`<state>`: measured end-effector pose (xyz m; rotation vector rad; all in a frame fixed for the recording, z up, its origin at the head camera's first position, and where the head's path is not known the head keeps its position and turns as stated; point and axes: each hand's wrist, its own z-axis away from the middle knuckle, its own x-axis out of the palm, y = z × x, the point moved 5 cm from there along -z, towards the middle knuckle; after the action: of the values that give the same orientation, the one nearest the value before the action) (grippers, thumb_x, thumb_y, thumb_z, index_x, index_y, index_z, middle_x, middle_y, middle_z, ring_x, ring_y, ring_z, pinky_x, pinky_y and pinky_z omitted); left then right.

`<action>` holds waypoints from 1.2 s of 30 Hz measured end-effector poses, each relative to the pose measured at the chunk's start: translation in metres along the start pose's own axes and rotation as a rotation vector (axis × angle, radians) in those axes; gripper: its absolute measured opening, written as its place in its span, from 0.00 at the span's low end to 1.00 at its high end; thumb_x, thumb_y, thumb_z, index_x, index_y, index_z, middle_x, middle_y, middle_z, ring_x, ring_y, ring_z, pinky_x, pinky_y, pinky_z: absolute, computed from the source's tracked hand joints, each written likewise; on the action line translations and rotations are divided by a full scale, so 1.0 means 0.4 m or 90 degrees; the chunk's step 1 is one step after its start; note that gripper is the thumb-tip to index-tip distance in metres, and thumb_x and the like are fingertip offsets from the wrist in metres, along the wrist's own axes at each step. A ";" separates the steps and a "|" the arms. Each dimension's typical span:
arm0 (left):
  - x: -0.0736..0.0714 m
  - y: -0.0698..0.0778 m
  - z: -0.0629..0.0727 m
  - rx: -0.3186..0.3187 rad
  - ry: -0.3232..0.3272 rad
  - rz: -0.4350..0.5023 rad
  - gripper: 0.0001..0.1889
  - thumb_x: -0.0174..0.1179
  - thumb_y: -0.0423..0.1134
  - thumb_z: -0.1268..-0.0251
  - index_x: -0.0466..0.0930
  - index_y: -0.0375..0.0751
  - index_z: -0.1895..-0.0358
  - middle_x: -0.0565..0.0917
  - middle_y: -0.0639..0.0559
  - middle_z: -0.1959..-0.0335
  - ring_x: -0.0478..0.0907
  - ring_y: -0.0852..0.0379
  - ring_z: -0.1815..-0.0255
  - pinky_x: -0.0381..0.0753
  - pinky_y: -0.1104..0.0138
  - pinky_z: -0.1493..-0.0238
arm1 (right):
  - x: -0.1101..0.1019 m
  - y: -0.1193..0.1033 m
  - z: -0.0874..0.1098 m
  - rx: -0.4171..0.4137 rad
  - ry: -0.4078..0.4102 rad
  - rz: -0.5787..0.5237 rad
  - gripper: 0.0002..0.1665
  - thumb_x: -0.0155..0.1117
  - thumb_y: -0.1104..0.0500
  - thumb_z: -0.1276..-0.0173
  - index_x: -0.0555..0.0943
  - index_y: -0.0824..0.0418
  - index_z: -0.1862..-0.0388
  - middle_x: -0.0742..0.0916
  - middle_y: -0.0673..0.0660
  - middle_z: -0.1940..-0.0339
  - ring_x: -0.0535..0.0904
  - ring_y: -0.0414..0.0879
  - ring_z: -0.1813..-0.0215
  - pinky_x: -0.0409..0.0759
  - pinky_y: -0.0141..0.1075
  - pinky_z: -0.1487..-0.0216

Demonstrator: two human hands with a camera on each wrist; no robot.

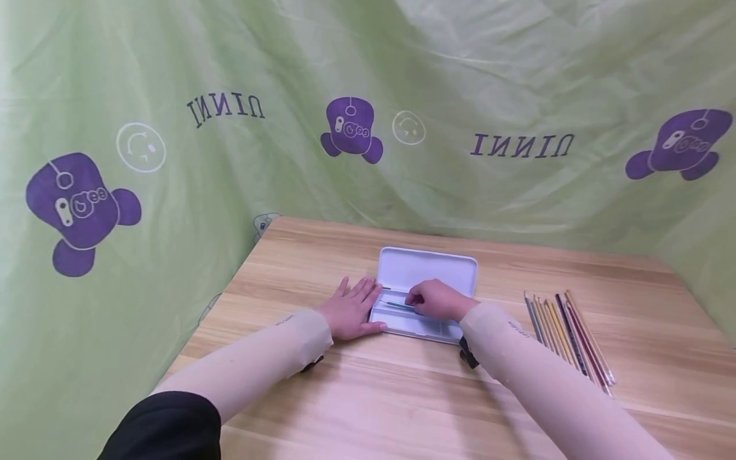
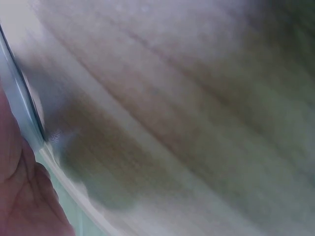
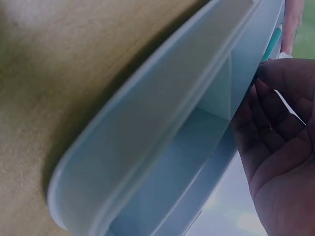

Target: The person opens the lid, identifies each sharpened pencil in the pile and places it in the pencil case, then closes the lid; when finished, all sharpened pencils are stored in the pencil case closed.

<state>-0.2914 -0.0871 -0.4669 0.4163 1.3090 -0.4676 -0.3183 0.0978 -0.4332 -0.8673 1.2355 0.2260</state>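
Observation:
A white hinged pencil case lies open on the table, its lid tilted back and its tray divided into compartments. My left hand rests flat at the tray's left end, fingers spread, thumb at the front corner. Over the middle of the tray, my right hand pinches a thin teal pencil lying lengthwise in the case. In the right wrist view, the teal pencil runs out beyond the thumb of the right hand. A thin dark stick shows near the left fingertips.
To the right of the case, several pencils lie side by side on the wooden table. A green curtain with purple prints hangs behind and beside the table. The case's front wall fills much of the right wrist view.

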 end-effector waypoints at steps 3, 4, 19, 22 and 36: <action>0.005 -0.005 -0.002 0.000 0.003 0.007 0.51 0.39 0.75 0.26 0.43 0.39 0.15 0.45 0.40 0.15 0.39 0.46 0.15 0.33 0.42 0.21 | 0.000 -0.002 0.000 0.003 0.012 -0.004 0.07 0.66 0.70 0.34 0.89 0.64 0.61 0.84 0.48 0.70 0.76 0.41 0.63 0.78 0.37 0.52; 0.007 -0.006 -0.002 -0.001 0.002 0.005 0.52 0.38 0.75 0.26 0.42 0.39 0.15 0.45 0.40 0.15 0.38 0.46 0.15 0.33 0.42 0.21 | 0.000 -0.003 0.000 0.004 0.015 -0.005 0.06 0.67 0.70 0.34 0.89 0.64 0.61 0.85 0.48 0.69 0.77 0.41 0.63 0.79 0.37 0.51; -0.004 -0.006 0.010 0.004 -0.007 0.044 0.52 0.42 0.73 0.26 0.42 0.37 0.15 0.45 0.38 0.15 0.39 0.43 0.15 0.32 0.40 0.21 | -0.126 0.101 0.156 0.121 0.157 -0.087 0.10 0.63 0.69 0.30 0.86 0.72 0.54 0.89 0.63 0.58 0.85 0.58 0.52 0.81 0.54 0.43; 0.002 -0.006 0.003 0.013 -0.003 0.055 0.52 0.41 0.74 0.26 0.41 0.37 0.16 0.45 0.38 0.15 0.38 0.43 0.15 0.30 0.40 0.22 | -0.163 0.149 0.223 0.179 0.198 -0.092 0.12 0.61 0.67 0.27 0.84 0.73 0.50 0.88 0.67 0.54 0.84 0.61 0.50 0.81 0.56 0.44; -0.011 0.005 0.004 0.009 -0.007 0.045 0.51 0.42 0.73 0.25 0.43 0.36 0.16 0.46 0.39 0.15 0.40 0.44 0.15 0.33 0.41 0.21 | -0.179 0.293 0.396 0.326 0.216 -0.099 0.15 0.61 0.65 0.27 0.80 0.79 0.51 0.86 0.69 0.59 0.82 0.62 0.54 0.81 0.56 0.50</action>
<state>-0.2900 -0.0858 -0.4621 0.4694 1.2767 -0.4194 -0.2970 0.3054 -0.4122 -0.5590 1.4433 -0.3653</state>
